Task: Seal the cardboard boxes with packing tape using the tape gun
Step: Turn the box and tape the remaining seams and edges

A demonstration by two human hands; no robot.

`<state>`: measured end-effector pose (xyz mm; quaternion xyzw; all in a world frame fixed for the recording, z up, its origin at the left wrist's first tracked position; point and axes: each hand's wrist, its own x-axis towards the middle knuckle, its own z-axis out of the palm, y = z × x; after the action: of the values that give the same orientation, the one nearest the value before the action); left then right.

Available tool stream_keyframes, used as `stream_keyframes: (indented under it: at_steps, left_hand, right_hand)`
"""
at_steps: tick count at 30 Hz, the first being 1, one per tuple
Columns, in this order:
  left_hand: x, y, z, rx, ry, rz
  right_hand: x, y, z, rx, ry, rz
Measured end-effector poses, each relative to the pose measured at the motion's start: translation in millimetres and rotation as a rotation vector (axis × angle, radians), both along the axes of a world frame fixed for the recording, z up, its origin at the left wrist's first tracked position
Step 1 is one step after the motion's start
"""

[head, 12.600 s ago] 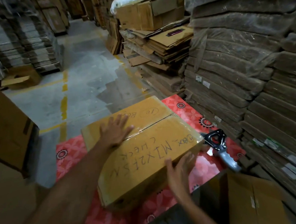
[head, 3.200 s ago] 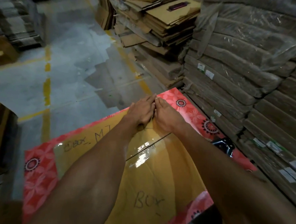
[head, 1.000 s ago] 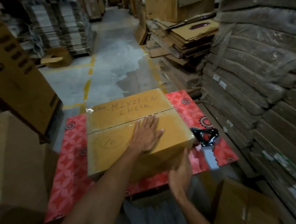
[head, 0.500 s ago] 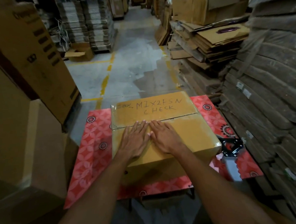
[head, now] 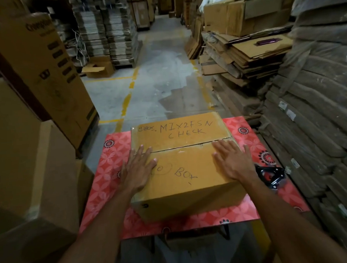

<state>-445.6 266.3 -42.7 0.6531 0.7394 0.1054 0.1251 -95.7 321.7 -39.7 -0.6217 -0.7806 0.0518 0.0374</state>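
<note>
On the patterned red table (head: 102, 175), a rectangular cardboard box (head: 182, 167) is pressed by the flat, straight-fingered left hand (head: 137, 170) at nine o'clock and right hand (head: 233, 161) at three; the black tape gun (head: 271, 175) lies beyond.

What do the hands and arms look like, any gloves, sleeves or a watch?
Nothing worn shows. The left hand and right hand are bare, with no gloves, rings or wristbands to be seen. The left forearm and right forearm are bare too, with no sleeve in view up to the frame's edge.
</note>
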Motion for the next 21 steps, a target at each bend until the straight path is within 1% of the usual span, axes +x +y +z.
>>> stream_keyframes:
  at_steps: [3,4,5,6,8,9,11,13,15,16,17,18,19,20,21]
  left_hand:
    - [4.2,-0.6,3.2,0.015,-0.092,0.019]
    - [5.4,0.3,4.0,0.020,-0.111,0.026]
    - [6.2,1.1,3.8,0.026,-0.120,0.032]
    - [6.9,1.4,3.8,0.032,-0.123,0.038]
    - [8.4,-0.8,4.2,0.037,-0.122,0.038]
    - [9.5,-2.9,6.1,0.044,-0.122,0.035]
    - [14.6,-7.7,14.3,0.065,-0.110,0.030]
    - [23.7,-13.4,21.2,0.070,-0.073,0.044]
    - [38.6,-23.4,22.1,0.044,0.002,0.114]
    - [50.3,-31.0,22.8,0.025,0.032,0.165]
    - [63.8,-39.5,23.8,0.013,0.074,0.205]
    - [78.5,-48.5,26.5,0.010,0.135,0.200]
    - [92.0,-56.4,28.8,0.032,0.201,0.147]
    - [103.4,-63.0,30.9,0.071,0.227,0.070]
    - [108.5,-65.2,31.6,0.112,0.211,-0.001]
  right_hand:
    - [-11.1,-16.9,5.8,0.102,0.063,-0.168]
    - [-17.2,-32.1,7.6,0.150,0.097,-0.193]
    - [-26.1,-52.0,6.2,0.192,0.138,-0.162]
    - [-37.9,-76.6,2.6,0.213,0.182,-0.080]
    - [-61.8,-124.5,-9.0,0.162,0.202,0.111]
    - [-69.2,-138.4,-14.5,0.128,0.194,0.154]
    - [-70.5,-138.6,-25.9,0.106,0.188,0.162]
    - [-59.2,-116.9,-33.6,0.133,0.154,0.204]
    - [-42.9,-86.3,-37.2,0.172,0.081,0.260]
    - [-34.7,-69.7,-37.0,0.187,0.055,0.239]
    - [-27.6,-51.2,-36.0,0.202,0.055,0.171]
    - [-23.0,-34.8,-31.6,0.209,0.084,0.057]
    - [-20.2,-21.7,-26.3,0.197,0.145,-0.084]
    - [-19.1,-12.4,-20.7,0.173,0.236,-0.208]
    - [-19.4,-7.1,-15.6,0.135,0.355,-0.282]
